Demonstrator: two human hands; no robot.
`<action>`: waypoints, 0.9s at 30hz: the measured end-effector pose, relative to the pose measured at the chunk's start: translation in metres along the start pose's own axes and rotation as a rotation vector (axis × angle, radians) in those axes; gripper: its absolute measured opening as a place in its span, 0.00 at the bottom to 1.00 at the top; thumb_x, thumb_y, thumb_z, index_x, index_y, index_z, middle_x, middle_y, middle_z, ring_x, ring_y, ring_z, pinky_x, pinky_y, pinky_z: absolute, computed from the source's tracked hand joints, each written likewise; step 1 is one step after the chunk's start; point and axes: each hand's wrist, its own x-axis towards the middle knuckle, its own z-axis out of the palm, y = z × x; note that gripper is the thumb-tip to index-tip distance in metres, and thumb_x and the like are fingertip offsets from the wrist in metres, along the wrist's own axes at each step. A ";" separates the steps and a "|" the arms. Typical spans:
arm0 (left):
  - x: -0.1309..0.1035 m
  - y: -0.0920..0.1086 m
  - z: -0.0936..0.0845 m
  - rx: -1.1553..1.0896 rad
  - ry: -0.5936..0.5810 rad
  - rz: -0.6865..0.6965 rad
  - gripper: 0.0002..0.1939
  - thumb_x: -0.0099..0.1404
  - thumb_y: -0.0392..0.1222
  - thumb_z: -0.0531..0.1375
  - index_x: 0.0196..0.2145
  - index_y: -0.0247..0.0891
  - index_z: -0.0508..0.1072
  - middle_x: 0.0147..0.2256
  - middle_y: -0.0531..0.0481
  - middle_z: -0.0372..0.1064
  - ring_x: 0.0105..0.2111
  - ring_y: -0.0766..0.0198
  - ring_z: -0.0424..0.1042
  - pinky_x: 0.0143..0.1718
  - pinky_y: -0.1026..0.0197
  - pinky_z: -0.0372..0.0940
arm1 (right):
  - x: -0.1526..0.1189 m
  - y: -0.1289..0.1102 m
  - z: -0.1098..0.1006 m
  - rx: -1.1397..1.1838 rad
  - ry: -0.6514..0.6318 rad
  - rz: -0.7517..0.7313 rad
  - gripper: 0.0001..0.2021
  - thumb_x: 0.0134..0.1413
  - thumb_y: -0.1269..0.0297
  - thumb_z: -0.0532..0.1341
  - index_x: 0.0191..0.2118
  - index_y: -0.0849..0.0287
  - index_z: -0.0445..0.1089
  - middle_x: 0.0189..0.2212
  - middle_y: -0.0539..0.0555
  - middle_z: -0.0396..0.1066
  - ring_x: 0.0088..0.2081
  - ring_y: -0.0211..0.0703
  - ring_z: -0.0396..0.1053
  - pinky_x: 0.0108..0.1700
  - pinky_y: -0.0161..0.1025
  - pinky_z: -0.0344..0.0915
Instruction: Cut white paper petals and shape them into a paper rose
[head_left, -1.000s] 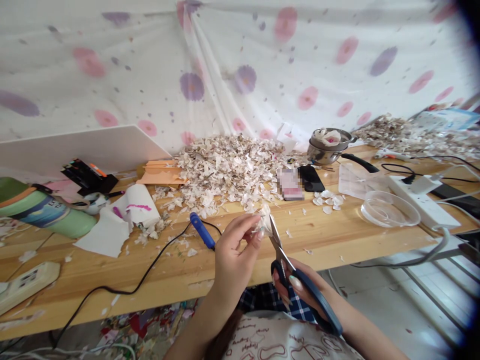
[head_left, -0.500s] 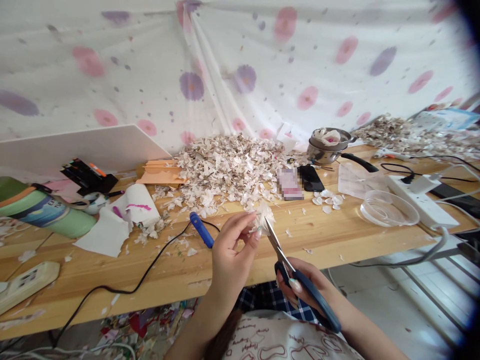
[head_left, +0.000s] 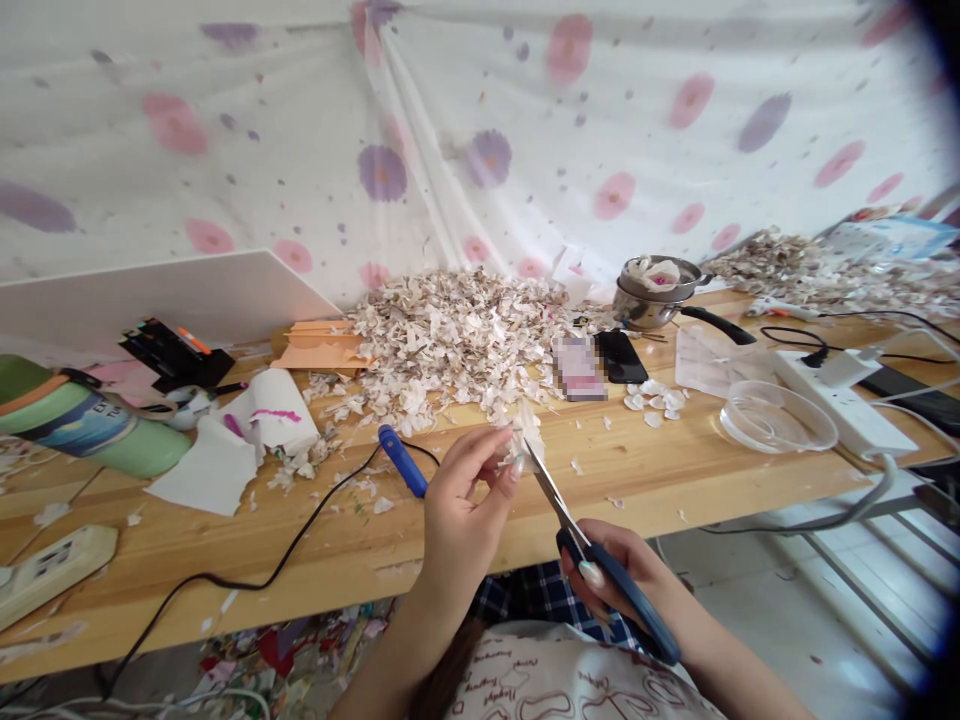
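My left hand (head_left: pixel 469 485) pinches a thin whitish petal-like piece (head_left: pixel 531 432) between thumb and fingertips, above the front part of the table. My right hand (head_left: pixel 611 565) is closed round the dark blue handles of a pair of scissors (head_left: pixel 551 490). The scissor tips touch or overlap the right side of the whitish piece; the blades look nearly closed. Behind my hands lies a big heap of whitish and brownish scraps (head_left: pixel 450 340). A blue handled tool (head_left: pixel 403 460) with a black cord rests just left of my left hand.
A wooden table (head_left: pixel 360 550) carries two phones, the black one (head_left: pixel 622 357) beside loose petals (head_left: pixel 654 400). Rightward are a metal pot (head_left: pixel 652 305), a clear round dish (head_left: pixel 780 418) and a power strip (head_left: pixel 847 400). Leftward stand a paper roll (head_left: pixel 281 410) and a green bottle (head_left: pixel 112 430).
The scissor blades have come closer together, and my right hand has shifted slightly to the right. My left hand stays in place with the whitish piece.
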 end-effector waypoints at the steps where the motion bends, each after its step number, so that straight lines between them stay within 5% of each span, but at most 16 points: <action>1: 0.000 0.000 0.000 -0.003 0.002 -0.008 0.15 0.62 0.36 0.63 0.46 0.47 0.77 0.47 0.51 0.71 0.39 0.70 0.71 0.40 0.71 0.68 | 0.000 0.002 0.000 0.005 0.007 0.008 0.22 0.50 0.44 0.64 0.31 0.60 0.63 0.18 0.43 0.57 0.17 0.29 0.50 0.19 0.30 0.46; 9: 0.001 -0.005 0.001 -0.009 0.000 -0.060 0.13 0.62 0.37 0.63 0.45 0.44 0.77 0.47 0.48 0.71 0.39 0.69 0.71 0.39 0.70 0.68 | 0.005 0.004 0.000 0.007 0.099 0.045 0.24 0.44 0.43 0.67 0.25 0.58 0.61 0.14 0.42 0.55 0.14 0.28 0.49 0.17 0.29 0.45; 15: 0.002 -0.009 0.004 -0.113 -0.003 -0.133 0.13 0.59 0.37 0.65 0.43 0.43 0.78 0.46 0.48 0.72 0.37 0.69 0.71 0.38 0.70 0.68 | 0.003 0.008 0.000 -0.053 0.041 0.016 0.29 0.39 0.36 0.67 0.29 0.59 0.63 0.21 0.47 0.60 0.19 0.31 0.55 0.21 0.32 0.53; 20: 0.007 -0.018 0.005 -0.453 -0.017 -0.432 0.16 0.51 0.41 0.71 0.40 0.43 0.80 0.38 0.51 0.76 0.34 0.70 0.71 0.39 0.70 0.67 | -0.002 0.020 -0.018 -0.104 0.202 -0.176 0.23 0.49 0.40 0.62 0.34 0.57 0.65 0.22 0.49 0.63 0.23 0.38 0.61 0.26 0.36 0.59; 27: 0.001 -0.023 0.015 -0.629 -0.275 -0.705 0.19 0.42 0.44 0.75 0.35 0.41 0.82 0.29 0.52 0.76 0.28 0.73 0.70 0.33 0.72 0.63 | 0.025 0.003 -0.022 0.043 0.320 -0.375 0.23 0.44 0.43 0.66 0.39 0.52 0.63 0.37 0.55 0.68 0.42 0.52 0.69 0.45 0.47 0.66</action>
